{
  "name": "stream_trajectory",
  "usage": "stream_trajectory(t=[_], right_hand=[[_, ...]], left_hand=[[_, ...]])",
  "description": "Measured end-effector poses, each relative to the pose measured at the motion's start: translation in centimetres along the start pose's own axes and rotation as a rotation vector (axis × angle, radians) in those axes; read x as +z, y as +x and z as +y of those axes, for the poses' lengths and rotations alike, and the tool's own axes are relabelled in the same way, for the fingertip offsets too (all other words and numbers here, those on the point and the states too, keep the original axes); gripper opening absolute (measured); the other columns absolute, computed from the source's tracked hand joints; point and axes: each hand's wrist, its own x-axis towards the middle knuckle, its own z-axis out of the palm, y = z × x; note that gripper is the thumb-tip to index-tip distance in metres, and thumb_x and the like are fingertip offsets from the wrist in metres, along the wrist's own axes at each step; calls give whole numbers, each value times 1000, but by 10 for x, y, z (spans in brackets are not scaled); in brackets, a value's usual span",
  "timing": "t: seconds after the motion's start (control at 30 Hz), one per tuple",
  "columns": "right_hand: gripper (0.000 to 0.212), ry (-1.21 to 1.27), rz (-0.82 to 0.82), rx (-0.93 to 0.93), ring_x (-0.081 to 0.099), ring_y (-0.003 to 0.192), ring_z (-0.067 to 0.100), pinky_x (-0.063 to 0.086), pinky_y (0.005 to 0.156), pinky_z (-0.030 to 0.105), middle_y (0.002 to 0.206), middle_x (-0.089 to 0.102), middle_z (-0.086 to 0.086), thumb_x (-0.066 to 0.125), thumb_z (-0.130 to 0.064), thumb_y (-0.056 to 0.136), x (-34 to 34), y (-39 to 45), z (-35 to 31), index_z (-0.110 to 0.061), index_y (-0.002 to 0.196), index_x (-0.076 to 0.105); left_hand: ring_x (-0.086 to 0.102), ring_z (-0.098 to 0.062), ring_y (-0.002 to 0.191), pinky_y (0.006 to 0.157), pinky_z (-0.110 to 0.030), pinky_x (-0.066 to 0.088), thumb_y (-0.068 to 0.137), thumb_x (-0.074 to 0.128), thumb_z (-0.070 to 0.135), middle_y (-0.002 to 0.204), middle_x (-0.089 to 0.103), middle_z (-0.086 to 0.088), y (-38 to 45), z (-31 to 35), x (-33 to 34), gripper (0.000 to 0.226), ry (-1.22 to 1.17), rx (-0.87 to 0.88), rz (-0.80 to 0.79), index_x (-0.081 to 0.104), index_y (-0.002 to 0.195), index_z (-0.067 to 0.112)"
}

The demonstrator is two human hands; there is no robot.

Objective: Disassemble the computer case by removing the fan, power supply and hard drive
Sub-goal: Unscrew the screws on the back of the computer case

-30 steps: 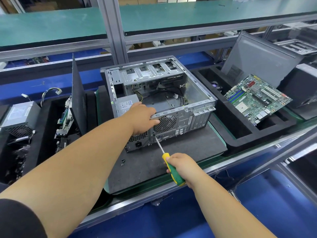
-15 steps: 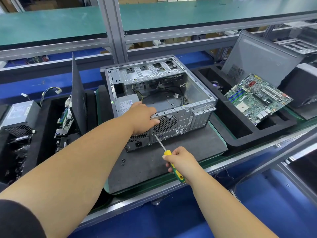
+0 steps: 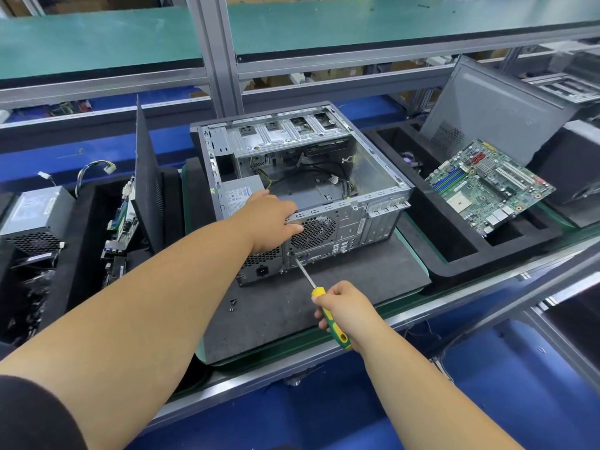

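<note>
I am at a screw step on the rear panel of the computer case, which lies on its side on a dark foam mat on the counter, open side up. My right hand is wrapped round the yellow-and-green handle of a screwdriver, and its shaft runs up and to the left until the tip meets the panel just below the lower left corner of the round fan grille. I judge this to be one of the fan's mounting screws, though the screw head itself is too small to make out.

My left hand steadies the case: its fingers curl over the top rear edge, right above the fan and beside the labelled top of the power supply, which sits in the near left corner with its socket facing me. So the fan lies directly under my left grip and just past the driver tip, well ahead of my right grip.

The next move, as I judge it, calls for keeping the tip seated squarely and turning while my left hand holds the case against the twist; a slip could round the head. Two loose screws lie on the mat near the case. I cannot pick out the hard drive from here.
</note>
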Motion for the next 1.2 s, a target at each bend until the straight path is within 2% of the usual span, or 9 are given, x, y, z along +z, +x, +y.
stream_trajectory(t=[0.37, 0.6, 0.8, 0.97, 1.2], right_hand=[[18, 12, -7, -11, 64, 58, 12, 52, 54, 23, 86, 72, 6, 64, -26, 94, 0, 0, 1, -16, 93, 49], [16, 66, -39, -11, 67, 63, 17, 59, 63, 31, 84, 75, 10, 62, -24, 97, -3, 1, 2, -12, 95, 52], [20, 76, -78, -7, 66, 59, 16, 55, 56, 27, 83, 75, 10, 55, -26, 101, -7, 0, -1, -6, 100, 52], [20, 33, -78, -17, 64, 65, 19, 54, 64, 31, 88, 75, 9, 52, -28, 102, -12, -1, -5, -9, 97, 51], [21, 7, -86, -38, 63, 61, 16, 53, 64, 30, 87, 75, 5, 52, -29, 103, -15, -3, -7, -10, 94, 50]], left_hand=[[41, -18, 81, 118, -38, 14, 97, 48, 46, 70, 42, 9, 1, -1, 1, 27, -13, -3, 12, 44, 85, 22], [39, -18, 81, 118, -38, 15, 97, 47, 46, 69, 40, 9, 1, -1, 1, 27, -11, 1, 15, 43, 85, 22], [39, -18, 83, 118, -39, 14, 97, 47, 46, 70, 40, 9, 1, -1, 2, 28, -18, -7, 7, 42, 84, 23], [40, -18, 83, 118, -39, 14, 98, 47, 46, 70, 41, 8, 1, -1, 1, 27, -15, -6, 8, 44, 86, 21], [39, -18, 82, 118, -38, 14, 98, 47, 45, 70, 41, 8, 0, 0, 0, 28, -15, -9, 1, 43, 84, 21]])
